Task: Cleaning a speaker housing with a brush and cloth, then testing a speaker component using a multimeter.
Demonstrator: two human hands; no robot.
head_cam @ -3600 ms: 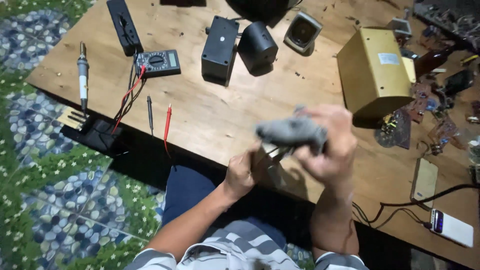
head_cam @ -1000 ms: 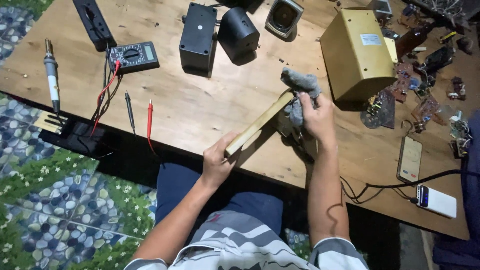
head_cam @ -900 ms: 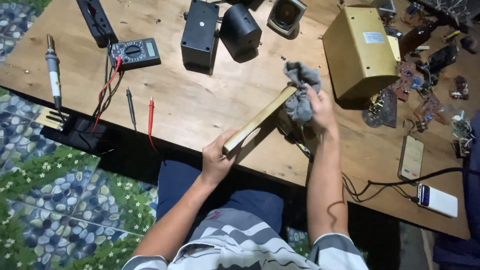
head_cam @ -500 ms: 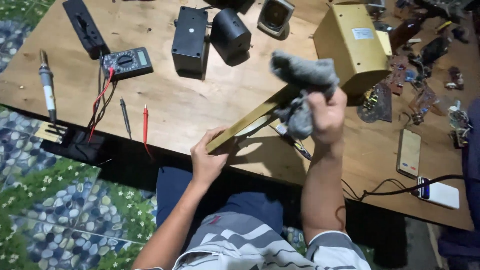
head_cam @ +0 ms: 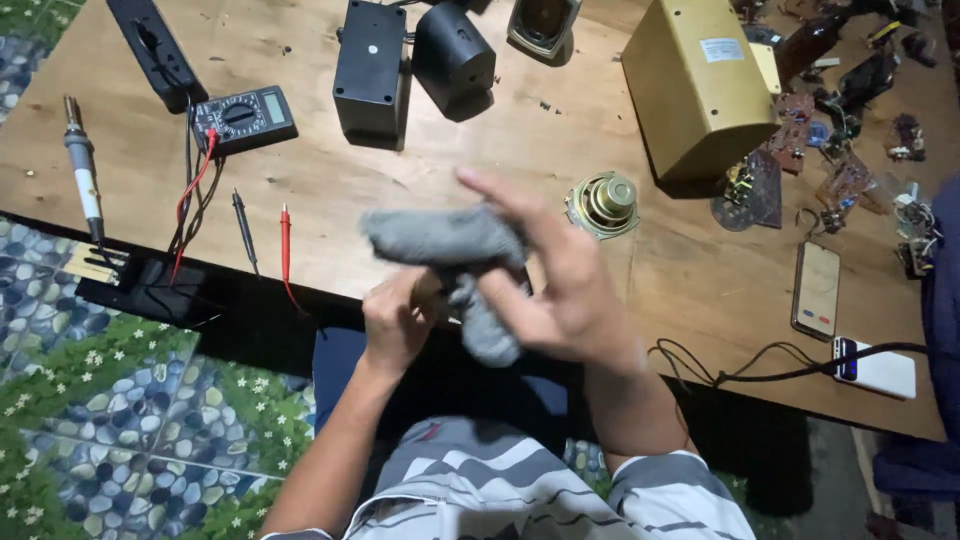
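Wooden workbench [head_cam: 300, 200], cluttered: multimeter [head_cam: 245, 117] far left, yellow box [head_cam: 697, 85] far right, bare speaker driver [head_cam: 603, 203] between. Near edge: grey cloth [head_cam: 445, 245] pinched in left hand [head_cam: 398, 320], draped under right hand [head_cam: 560, 285], fingers half spread.

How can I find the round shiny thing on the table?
Start at the big yellow box at the far right of the wooden table. Just nearer and left of it lies the loose speaker: round, gold, metal middle, the only speaker without a case.
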